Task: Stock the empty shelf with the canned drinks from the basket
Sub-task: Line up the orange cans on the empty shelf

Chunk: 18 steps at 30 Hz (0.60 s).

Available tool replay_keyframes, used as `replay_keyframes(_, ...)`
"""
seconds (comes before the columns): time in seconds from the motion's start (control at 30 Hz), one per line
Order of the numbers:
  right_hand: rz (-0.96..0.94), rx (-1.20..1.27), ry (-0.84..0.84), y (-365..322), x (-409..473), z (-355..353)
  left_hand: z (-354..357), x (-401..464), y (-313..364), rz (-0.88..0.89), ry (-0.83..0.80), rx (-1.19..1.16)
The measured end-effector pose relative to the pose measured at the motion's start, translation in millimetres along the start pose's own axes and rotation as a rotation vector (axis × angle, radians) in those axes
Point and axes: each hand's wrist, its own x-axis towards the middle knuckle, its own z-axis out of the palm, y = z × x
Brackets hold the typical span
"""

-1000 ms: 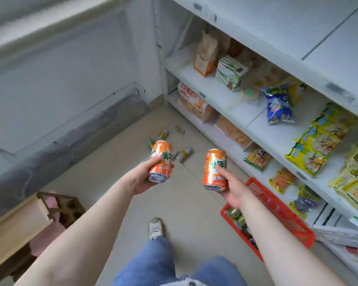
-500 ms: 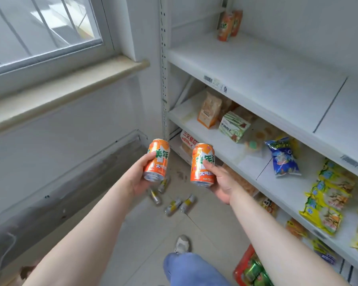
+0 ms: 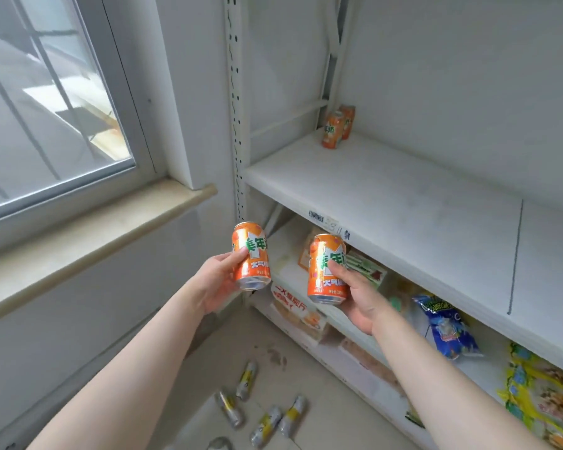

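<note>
My left hand [image 3: 215,284] grips an orange drink can [image 3: 251,254] upright, just left of the shelf post. My right hand [image 3: 355,297] grips a second orange can [image 3: 326,269] upright, below the front edge of the wide white shelf [image 3: 403,203]. Both cans are lower than that shelf's surface. Two more orange cans [image 3: 337,126] stand together at the shelf's back left corner; the rest of its surface is bare. The basket is out of view.
The lower shelves hold snack packets: a blue bag [image 3: 446,326], yellow bags [image 3: 533,394] and boxed snacks [image 3: 293,306]. Several small cylinders [image 3: 267,414] lie on the floor. A window [image 3: 46,92] and its sill [image 3: 95,235] are at the left.
Both hands have risen with their cans toward the white shelf, and my view has tilted up. The red basket has dropped out of view.
</note>
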Motion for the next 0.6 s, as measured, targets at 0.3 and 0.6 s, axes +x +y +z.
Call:
replay_keyframes(0.3, -0.142, -0.050, 0.154, -91.2, 76.3, 3.6, 39.0, 136.1, 107.3, 0.027, -0.123, 0.034)
replay_keyframes(0.6, -0.250, -0.029, 0.294, -166.3, 172.5, -22.5, 100.1, 285.0, 153.8, 0.159, -0.177, 0.096)
